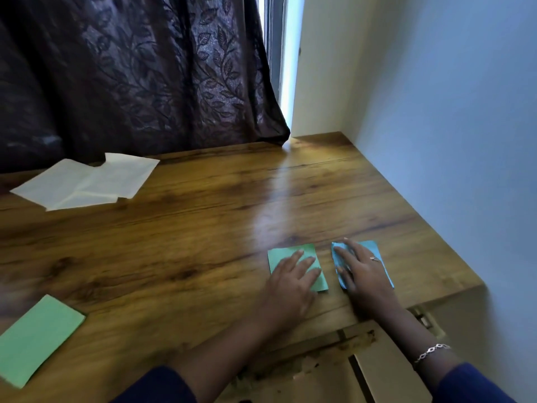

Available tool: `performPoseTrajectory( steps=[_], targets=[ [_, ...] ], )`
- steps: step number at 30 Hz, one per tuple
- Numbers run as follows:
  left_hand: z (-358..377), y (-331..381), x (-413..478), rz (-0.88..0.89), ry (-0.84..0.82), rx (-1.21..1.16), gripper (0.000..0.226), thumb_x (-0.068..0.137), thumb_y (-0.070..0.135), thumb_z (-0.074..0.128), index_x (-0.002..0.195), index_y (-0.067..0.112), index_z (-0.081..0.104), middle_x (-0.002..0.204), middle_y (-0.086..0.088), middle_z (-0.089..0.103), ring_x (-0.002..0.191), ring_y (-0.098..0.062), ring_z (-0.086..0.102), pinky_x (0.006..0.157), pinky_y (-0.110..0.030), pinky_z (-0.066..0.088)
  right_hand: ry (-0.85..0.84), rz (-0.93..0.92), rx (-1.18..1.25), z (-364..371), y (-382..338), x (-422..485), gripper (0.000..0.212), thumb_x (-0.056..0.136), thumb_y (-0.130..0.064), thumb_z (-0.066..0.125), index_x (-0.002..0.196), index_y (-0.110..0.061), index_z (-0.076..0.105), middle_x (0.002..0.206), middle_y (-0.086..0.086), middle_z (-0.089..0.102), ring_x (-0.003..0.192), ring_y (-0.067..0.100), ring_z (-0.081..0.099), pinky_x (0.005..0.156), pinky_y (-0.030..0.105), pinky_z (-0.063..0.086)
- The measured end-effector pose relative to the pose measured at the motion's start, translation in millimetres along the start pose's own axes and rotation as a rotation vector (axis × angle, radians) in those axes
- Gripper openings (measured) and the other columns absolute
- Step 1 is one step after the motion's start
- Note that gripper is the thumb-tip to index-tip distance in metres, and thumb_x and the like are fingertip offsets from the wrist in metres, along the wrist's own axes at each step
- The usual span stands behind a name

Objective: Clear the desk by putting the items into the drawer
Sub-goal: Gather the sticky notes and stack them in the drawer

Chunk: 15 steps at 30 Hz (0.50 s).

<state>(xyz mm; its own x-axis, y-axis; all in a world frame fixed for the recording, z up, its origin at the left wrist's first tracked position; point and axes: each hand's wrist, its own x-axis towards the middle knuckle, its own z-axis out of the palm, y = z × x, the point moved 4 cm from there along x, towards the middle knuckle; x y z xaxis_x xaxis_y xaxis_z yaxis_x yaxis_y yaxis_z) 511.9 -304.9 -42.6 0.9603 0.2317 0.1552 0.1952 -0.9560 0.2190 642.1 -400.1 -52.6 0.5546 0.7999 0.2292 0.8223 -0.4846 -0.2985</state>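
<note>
Gathering up, our left hand lies flat on a green slip, our right hand flat on a blue stack; pinching them up should come next.

Person, two hands in view: left hand, right hand. Forearms uncovered from wrist well up arm. Left sleeve dark navy, plain fabric, soft rounded edge. Right sleeve same navy, same plain cloth. Ring on right hand, thin, silver-coloured, small raised top; which finger unclear through blur. Bracelet on right wrist, silver chain of open oval links, slim, loose-fitting.
</note>
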Motion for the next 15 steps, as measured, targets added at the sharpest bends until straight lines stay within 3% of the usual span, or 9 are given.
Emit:
performPoseTrajectory(
  steps=[2, 4, 8, 12, 15],
  targets=[
    [9.5, 8.2, 0.7, -0.027, -0.139, -0.090, 0.049, 0.094, 0.026, 0.046, 0.141, 0.016, 0.039, 0.151, -0.006, 0.032, 0.142, -0.023, 0.023, 0.116, -0.038, 0.016, -0.113, -0.053, -0.034, 7.2, 8.9, -2.2, 0.052, 0.086, -0.034, 0.035, 0.120, -0.005, 0.061, 0.129, 0.019, 0.056, 0.117, 0.036, 0.055, 0.095, 0.046, 0.044],
    [13.2, 13.1, 3.2, -0.094, -0.200, -0.073, 0.051, 0.100, 0.030, 0.034, 0.148, 0.018, 0.021, 0.157, -0.001, 0.014, 0.145, -0.018, 0.006, 0.117, -0.034, 0.001, -0.167, -0.086, -0.038, 5.9, 14.2, -3.3, 0.057, 0.089, -0.041, 0.028, 0.130, -0.010, 0.053, 0.139, 0.013, 0.048, 0.129, 0.031, 0.045, 0.105, 0.034, 0.031],
    [15.5, 27.3, 6.4, -0.147, -0.217, -0.066, 0.053, 0.100, 0.036, 0.030, 0.149, 0.019, 0.017, 0.158, -0.001, 0.009, 0.145, -0.017, 0.002, 0.116, -0.034, -0.002, -0.185, -0.160, -0.062, 3.9, 18.4, -2.6, 0.065, 0.093, -0.051, 0.018, 0.133, -0.012, 0.050, 0.142, 0.010, 0.044, 0.130, 0.031, 0.044, 0.106, 0.026, 0.026],
    [14.5, 29.3, 6.6, -0.177, -0.197, -0.064, 0.055, 0.100, 0.040, 0.030, 0.149, 0.019, 0.017, 0.158, -0.001, 0.010, 0.145, -0.017, 0.003, 0.116, -0.033, -0.001, -0.208, -0.158, 0.018, 3.5, 20.5, -3.3, 0.079, 0.080, -0.057, 0.006, 0.143, -0.019, 0.033, 0.154, -0.001, 0.021, 0.143, 0.019, 0.019, 0.107, 0.020, 0.008],
    [8.1, 26.6, 3.0, -0.205, -0.154, -0.048, 0.055, 0.100, 0.041, 0.030, 0.149, 0.019, 0.017, 0.158, -0.002, 0.010, 0.145, -0.018, 0.003, 0.117, -0.033, -0.005, -0.110, -0.162, 0.084, -8.5, 14.0, -4.0, 0.067, 0.086, -0.047, 0.020, 0.134, -0.010, 0.048, 0.146, 0.008, 0.038, 0.133, 0.027, 0.040, 0.104, 0.028, 0.024]
  ],
)
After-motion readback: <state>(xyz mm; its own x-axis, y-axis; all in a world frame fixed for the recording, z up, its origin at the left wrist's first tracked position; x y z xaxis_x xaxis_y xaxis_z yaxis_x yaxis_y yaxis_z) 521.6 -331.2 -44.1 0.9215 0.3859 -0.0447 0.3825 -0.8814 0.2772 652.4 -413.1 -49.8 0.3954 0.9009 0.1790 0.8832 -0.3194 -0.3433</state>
